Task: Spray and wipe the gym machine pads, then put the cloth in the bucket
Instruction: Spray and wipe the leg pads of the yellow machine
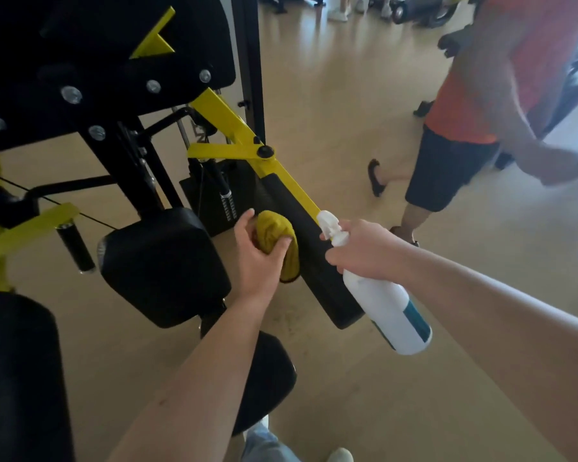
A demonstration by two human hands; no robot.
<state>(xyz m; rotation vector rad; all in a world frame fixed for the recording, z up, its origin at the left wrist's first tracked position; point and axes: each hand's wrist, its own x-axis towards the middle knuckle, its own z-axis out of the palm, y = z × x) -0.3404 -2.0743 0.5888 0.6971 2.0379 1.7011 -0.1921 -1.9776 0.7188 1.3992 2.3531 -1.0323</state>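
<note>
The left hand [259, 258] curls its fingers and thumb round a bunched mustard-yellow cloth [276, 235] just left of the frame's centre. It holds the wad against the long black arm pad [327, 295], with a loose fold hanging below the fingers. The right hand [364, 248], right of centre, grips the neck of a white spray bottle [387, 311]. A finger lies at the trigger and the nozzle points at the same pad, just beside the cloth. The bottle's body slants down to the right and carries a teal label.

The pad is matte black and runs diagonally along a yellow machine arm [227, 121]. To its left hangs a squarish black pad [162, 265], apart from the cloth. A round black seat [267, 378] sits under the left forearm, and a thick black roller pad [17, 371] fills the lower left corner.

The tan floor [347, 395] is smooth and slightly glossy. In the upper right a blurred person in an orange shirt [481, 95] and dark shorts walks close by the machine. More gym equipment stands along the top edge.
</note>
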